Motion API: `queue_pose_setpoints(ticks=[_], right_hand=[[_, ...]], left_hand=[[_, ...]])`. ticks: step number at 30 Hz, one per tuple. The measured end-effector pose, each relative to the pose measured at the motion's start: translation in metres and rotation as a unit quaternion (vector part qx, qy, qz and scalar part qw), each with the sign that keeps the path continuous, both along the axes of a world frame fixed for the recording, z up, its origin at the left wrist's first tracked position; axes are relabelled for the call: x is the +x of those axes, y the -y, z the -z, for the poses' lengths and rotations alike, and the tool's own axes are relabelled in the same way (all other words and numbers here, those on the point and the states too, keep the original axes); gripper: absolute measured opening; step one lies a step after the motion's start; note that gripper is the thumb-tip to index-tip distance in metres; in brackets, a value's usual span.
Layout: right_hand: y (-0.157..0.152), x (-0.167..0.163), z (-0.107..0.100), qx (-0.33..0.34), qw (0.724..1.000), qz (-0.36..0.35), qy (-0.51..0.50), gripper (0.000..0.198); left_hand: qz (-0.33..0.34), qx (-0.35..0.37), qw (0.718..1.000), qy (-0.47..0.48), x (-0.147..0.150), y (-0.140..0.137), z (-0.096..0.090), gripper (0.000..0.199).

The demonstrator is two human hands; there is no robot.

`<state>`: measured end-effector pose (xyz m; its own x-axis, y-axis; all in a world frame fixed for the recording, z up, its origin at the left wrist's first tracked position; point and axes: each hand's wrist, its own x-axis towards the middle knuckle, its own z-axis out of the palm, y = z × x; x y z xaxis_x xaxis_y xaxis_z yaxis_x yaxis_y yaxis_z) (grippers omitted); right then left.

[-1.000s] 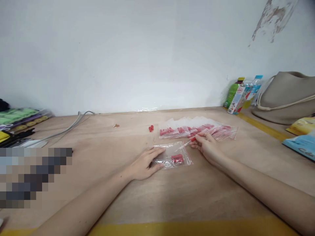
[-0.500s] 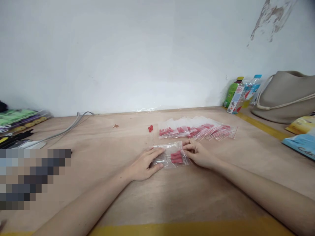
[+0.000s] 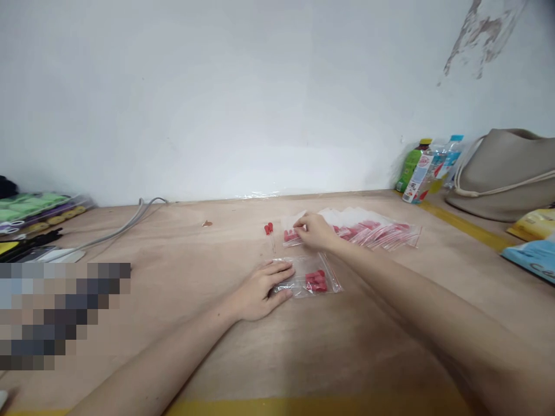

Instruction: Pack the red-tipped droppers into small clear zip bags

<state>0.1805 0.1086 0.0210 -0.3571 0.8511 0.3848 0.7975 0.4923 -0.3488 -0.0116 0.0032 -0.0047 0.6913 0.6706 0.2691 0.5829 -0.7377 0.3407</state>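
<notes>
- Nearest, across the foreground: yellow tape (image 3: 269,407) on the tabletop (image 3: 234,361).
- Left hand (image 3: 265,290): open, palm down, fingers spread over the left end of a clear bag (image 3: 298,287), without gripping.
- Bag itself: flat on the tabletop, in front of the body, with red pieces (image 3: 315,281) grouped inside toward its right end and a red line along that end.
- Off to the right: blue packet (image 3: 529,257), with a yellow packet (image 3: 534,224) just behind.
- Right hand (image 3: 313,232): beyond the bag, fingers bent and tips close together, over the left part of a fan of bags (image 3: 381,232); impossible to tell whether gripping anything.
- Fan: overlapping, red showing through the plastic, partly hidden by the right hand.
- Just left of the fan: two red-headed parts (image 3: 269,229) with thin legs pointing nearer.
- Farther left: grey cable (image 3: 125,225) and a tray (image 3: 47,205) of green items.
- Far right: bottles (image 3: 416,176) beside a handbag (image 3: 507,173).
- Farthest: white wall (image 3: 243,98), peeling at upper right.
</notes>
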Motion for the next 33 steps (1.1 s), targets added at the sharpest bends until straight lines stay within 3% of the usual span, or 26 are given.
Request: queue_pose_setpoints(ticks=[7,15,22,27,28,31,33], right_hand=[[-0.025,-0.062,0.016,-0.02,0.998,0.035,0.046,0.037],[-0.037,-0.073,0.02,-0.061,0.995,0.06,0.043,0.028],[-0.039,-0.042,0.015,-0.077,0.993,0.062,-0.068,0.029],[-0.029,0.0,0.0,-0.049,0.979,0.068,-0.185,0.029],[-0.024,0.012,-0.002,-0.041,0.972,0.071,-0.219,0.029],[-0.001,0.049,0.0,-0.02,0.9,0.068,-0.43,0.023],[0.017,0.07,0.006,-0.007,0.87,0.075,-0.487,0.021]], left_hand=[[-0.009,-0.003,1.0,0.013,0.001,-0.001,0.002,0.043],[-0.009,0.006,1.0,-0.005,0.0,0.001,0.001,0.042],[-0.007,0.0,1.0,-0.003,-0.001,-0.001,0.001,0.042],[-0.006,0.01,1.0,-0.003,-0.002,-0.002,0.004,0.042],[-0.006,0.01,1.0,-0.004,-0.002,-0.002,0.004,0.042],[-0.008,0.01,1.0,-0.003,-0.003,-0.003,0.005,0.042],[-0.011,0.007,1.0,-0.006,-0.003,-0.003,0.005,0.042]])
